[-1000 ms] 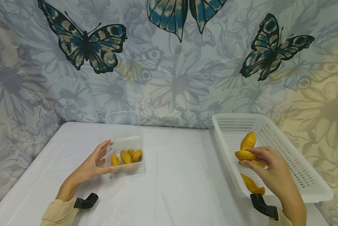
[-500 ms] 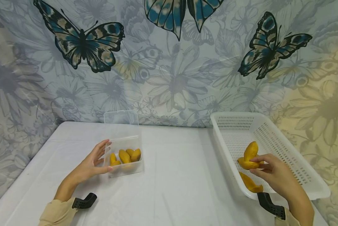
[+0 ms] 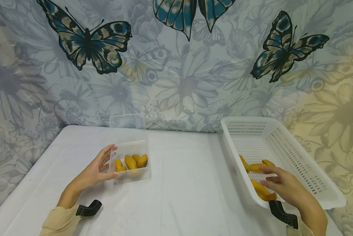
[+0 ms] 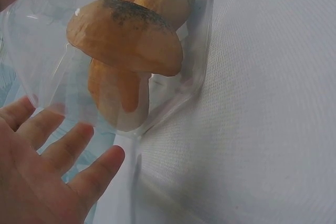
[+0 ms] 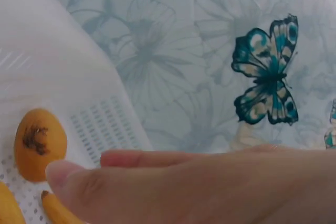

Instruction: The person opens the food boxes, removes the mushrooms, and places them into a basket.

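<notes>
Left hand (image 3: 95,172) at the left side of a clear box (image 3: 141,175), fingers spread wide, tips touching the plastic, thumb at the front corner. Box fruits (image 3: 130,162), yellow, lie close together inside; left wrist view shows one lying across another, the upper with a dark speckled patch. Lid (image 3: 127,121) open, standing up behind the box, before the patterned backdrop (image 3: 188,88).

Right hand (image 3: 288,185) over the near part of a white basket (image 3: 248,131), fingers slightly apart, nothing seen held; thumb tip overlaps one fruit's edge in the right wrist view, contact cannot be told. Basket fruits (image 3: 262,190) lie toward the left side: a cluster about the fingertips, one more near the front rim, just left of the hand.

In the way: the basket's raised left wall, between right hand and box; the black mount (image 3: 278,211) at the right wrist, covering part of the near rim. White table (image 3: 188,183) under both, box and basket well apart. Butterflies (image 3: 88,46) printed on the backdrop
</notes>
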### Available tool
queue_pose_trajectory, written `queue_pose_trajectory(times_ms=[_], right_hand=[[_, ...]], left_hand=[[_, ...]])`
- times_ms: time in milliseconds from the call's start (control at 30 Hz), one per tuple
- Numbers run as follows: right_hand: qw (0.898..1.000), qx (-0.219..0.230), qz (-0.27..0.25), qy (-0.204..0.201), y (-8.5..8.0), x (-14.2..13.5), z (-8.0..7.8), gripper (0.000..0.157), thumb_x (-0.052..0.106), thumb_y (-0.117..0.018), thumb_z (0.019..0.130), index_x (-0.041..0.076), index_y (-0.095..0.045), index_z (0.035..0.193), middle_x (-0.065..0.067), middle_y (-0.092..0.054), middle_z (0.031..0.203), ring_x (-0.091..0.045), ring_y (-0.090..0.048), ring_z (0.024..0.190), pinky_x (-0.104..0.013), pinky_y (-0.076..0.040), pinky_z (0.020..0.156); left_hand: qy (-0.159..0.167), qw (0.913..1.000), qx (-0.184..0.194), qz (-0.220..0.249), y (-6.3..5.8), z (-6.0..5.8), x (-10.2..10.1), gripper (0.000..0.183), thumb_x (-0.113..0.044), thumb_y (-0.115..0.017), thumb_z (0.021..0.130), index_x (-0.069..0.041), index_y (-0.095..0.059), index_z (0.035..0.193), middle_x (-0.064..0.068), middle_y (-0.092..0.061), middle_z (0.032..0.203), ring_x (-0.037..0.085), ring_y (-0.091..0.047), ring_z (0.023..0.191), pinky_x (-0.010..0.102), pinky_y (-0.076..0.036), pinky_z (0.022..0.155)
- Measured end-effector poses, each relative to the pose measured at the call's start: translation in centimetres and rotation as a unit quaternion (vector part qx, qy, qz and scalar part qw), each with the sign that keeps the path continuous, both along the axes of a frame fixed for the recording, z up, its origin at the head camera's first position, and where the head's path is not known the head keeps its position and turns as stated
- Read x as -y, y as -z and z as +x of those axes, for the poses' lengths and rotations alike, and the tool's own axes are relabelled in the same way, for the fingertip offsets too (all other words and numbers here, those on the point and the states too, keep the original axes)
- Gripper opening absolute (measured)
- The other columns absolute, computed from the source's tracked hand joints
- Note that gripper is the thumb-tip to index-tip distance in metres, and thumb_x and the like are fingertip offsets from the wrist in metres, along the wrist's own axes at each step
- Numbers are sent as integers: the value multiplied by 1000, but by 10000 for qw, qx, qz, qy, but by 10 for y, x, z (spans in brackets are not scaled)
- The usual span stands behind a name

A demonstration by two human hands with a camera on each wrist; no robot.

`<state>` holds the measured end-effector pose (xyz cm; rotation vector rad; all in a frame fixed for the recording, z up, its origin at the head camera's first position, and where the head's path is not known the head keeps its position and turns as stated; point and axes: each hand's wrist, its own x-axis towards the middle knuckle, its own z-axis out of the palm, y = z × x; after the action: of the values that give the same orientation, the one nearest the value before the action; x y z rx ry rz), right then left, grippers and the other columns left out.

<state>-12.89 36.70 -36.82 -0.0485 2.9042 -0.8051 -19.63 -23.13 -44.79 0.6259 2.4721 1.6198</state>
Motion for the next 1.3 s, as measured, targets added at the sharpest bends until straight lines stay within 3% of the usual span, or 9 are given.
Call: queue_pose_trajectory(times_ms=[200, 333, 433, 533, 600, 700, 800, 1000, 1300], right_hand=[[9993, -360, 103, -66, -3, 4, 2, 61, 26, -67, 95, -8, -45, 141, -34, -57, 129, -49, -63, 108, -52, -58, 81], [9957, -908, 96, -130, -8, 15, 6, 55, 25, -67, 96, -2, -50, 140, -27, -62, 124, -42, -65, 105, -28, -59, 81], [9892, -1452, 60, -186, -11, 28, 7, 47, 22, -70, 93, 4, -56, 135, -21, -66, 120, -21, -69, 100, -6, -49, 77], [9792, -2001, -14, -344, -14, 44, 6, 44, 15, -74, 89, 6, -60, 130, -15, -68, 114, -3, -65, 96, -3, -47, 79], [9706, -2342, 48, -555, -16, 56, 5, 44, 11, -76, 87, 6, -62, 128, -13, -70, 112, -1, -64, 95, -8, -50, 81], [9609, -2621, 89, -887, -16, 78, 3, 42, 8, -76, 86, 6, -63, 125, -10, -70, 111, -17, -67, 96, -21, -55, 80], [9581, -2609, 65, -1180, -14, 99, 1, 39, 8, -75, 87, 6, -64, 124, -6, -71, 111, -24, -68, 97, -37, -57, 78], [9623, -2260, -78, -1510, -5, 131, -8, 34, 11, -74, 88, 10, -65, 121, 0, -70, 113, -17, -64, 100, -37, -57, 83], [9643, -1924, -375, -1779, 3, 156, -15, 32, 13, -74, 89, 10, -67, 120, 3, -69, 115, -17, -66, 104, -37, -57, 90]], left_hand=[[-3, 10000, 9, 8, -1, 0, 0, 100, -8, -75, 85, -15, -9, 159, 25, -12, 164, 56, -12, 147, 80, -20, 106], [12, 10000, -4, -6, -2, 1, 0, 99, -8, -76, 85, -15, -9, 159, 25, -12, 164, 55, -12, 147, 79, -20, 106], [-2, 10000, 7, -7, -4, 2, 1, 99, -7, -76, 85, -15, -10, 159, 26, -12, 163, 56, -12, 146, 79, -20, 106], [16, 10000, 17, 10, -5, 2, 0, 99, -7, -76, 85, -14, -10, 159, 27, -12, 163, 58, -12, 146, 80, -20, 105], [35, 10000, 31, 18, -5, 2, -1, 99, -7, -75, 85, -15, -9, 159, 28, -11, 163, 58, -11, 146, 80, -20, 105], [26, 10000, 47, 16, -4, 1, -1, 100, -7, -75, 86, -15, -9, 159, 27, -11, 163, 58, -11, 146, 81, -20, 105], [14, 10000, 45, -4, -2, 0, -1, 100, -7, -75, 85, -15, -8, 159, 26, -11, 163, 57, -12, 146, 80, -20, 106], [19, 10000, -12, -34, -2, 0, 0, 100, -8, -75, 86, -16, -8, 160, 27, -12, 163, 57, -12, 146, 79, -21, 106], [47, 10000, -11, 3, -2, 0, 0, 99, -7, -75, 86, -16, -9, 159, 26, -12, 163, 56, -12, 146, 79, -20, 106]])
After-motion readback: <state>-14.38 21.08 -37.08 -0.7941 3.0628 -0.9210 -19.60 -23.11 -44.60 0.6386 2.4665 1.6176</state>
